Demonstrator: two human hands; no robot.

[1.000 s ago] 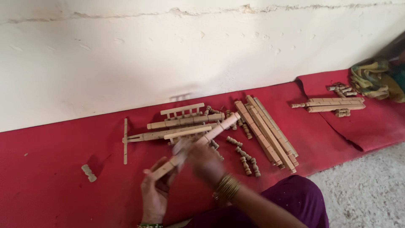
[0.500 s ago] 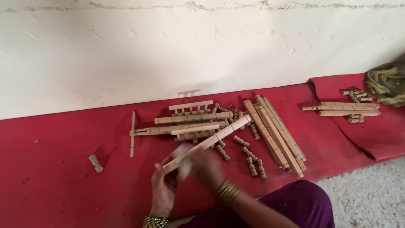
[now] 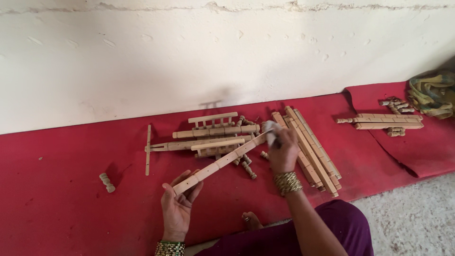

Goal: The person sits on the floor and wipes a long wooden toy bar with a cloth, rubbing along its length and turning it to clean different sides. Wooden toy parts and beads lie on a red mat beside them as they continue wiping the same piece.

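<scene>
Long pale wooden rail with a row of small holes (image 3: 219,163) slants across the middle of the view, held above the red cloth mat (image 3: 57,208) that covers the floor. The left hand (image 3: 179,204) cradles its lower end, palm up, with the fingers curled loosely around the wood. The right hand (image 3: 283,150) is at the upper end, its fingers closed on a small whitish wad, perhaps cloth or paper (image 3: 271,129), pressed against the rail's tip. Judging from that grip, the rail is being rubbed or wiped; to do this well, the lower hand should hold the piece steady while the upper hand strokes along the grain with even pressure, turning the rail so each face is reached and keeping the holes free of dust. Just behind the rail lies a heap of similar wooden parts, including a small ladder-like frame (image 3: 212,120) and several turned spindles (image 3: 247,168). To the right a bundle of long square wooden slats (image 3: 310,147) lies close together, touching one another. One short turned peg (image 3: 107,182) lies alone to the left, well apart. Farther right, on a second red mat (image 3: 426,151), lie more slats (image 3: 386,122) near a crumpled patterned cloth (image 3: 433,92). A bare foot (image 3: 251,220) shows beside the purple garment (image 3: 332,232).
</scene>
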